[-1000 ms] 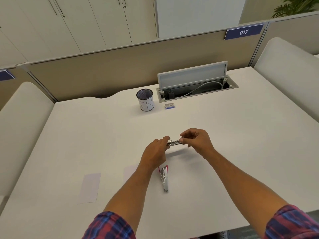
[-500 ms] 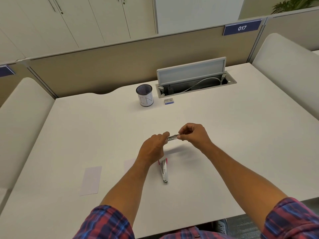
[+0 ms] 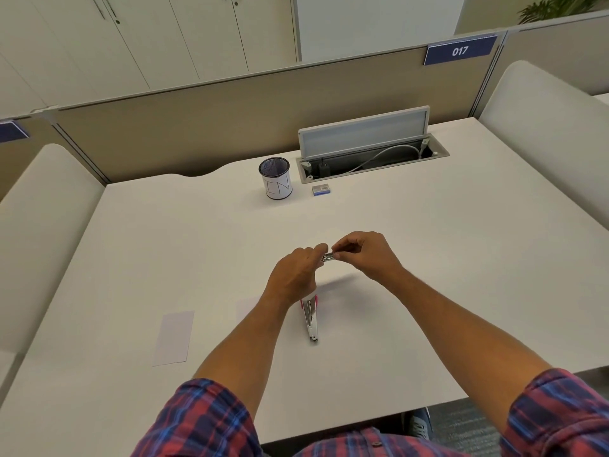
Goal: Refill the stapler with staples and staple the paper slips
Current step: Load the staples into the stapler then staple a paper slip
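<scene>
Head view: staples in both hands, stapler not yet loaded.
Left hand [image 3: 294,272] and right hand [image 3: 362,255] each pinch an end of a short staple strip [image 3: 328,257] above the desk [image 3: 461,258]. Stapler [image 3: 310,318] lies open just nearer, apparently unfilled. Slips [image 3: 174,338] wait near left, unstapled; loading and stapling both remain, I'd judge.

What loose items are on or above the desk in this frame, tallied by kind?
Stapler: 1
Paper slips: 2, one in full view, one mostly hidden by the left arm
Strip of staples, pinched between left hand and right hand: 1
Staple box: 1
Mesh pen cup: 1
Total: 6
</scene>
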### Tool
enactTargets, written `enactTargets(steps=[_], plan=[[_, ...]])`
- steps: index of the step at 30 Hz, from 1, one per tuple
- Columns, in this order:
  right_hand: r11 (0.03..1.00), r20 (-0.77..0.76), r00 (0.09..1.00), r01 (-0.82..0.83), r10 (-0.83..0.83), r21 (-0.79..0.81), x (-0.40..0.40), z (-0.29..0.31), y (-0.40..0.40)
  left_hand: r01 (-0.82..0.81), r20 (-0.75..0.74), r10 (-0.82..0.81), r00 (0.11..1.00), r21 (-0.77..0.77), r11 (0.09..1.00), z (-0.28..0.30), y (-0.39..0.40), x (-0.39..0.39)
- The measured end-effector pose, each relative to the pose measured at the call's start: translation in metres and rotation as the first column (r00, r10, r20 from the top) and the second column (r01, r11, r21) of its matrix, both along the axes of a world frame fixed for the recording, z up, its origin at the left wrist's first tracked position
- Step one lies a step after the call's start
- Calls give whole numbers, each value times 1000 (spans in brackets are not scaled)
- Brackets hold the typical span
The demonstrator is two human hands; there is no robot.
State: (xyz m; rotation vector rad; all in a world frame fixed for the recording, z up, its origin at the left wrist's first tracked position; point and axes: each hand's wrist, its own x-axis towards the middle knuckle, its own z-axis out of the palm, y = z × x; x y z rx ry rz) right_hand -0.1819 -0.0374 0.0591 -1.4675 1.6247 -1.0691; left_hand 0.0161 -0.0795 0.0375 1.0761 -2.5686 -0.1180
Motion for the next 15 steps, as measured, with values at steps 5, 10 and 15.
enactTargets(steps=[5,10,15], plan=[[987,-228,971,-103,74,-119,2,3,1,5,-9,-5,1000,-3,1000,0,2,-2],[964,-351,923,-220,158,-147,0,3,2,12,-9,-12,1000,-10,1000,-1,3,-2],[952,-438,877,-278,197,-128,-1,4,-4,12,-9,-12,1000,4,1000,1,3,0]])
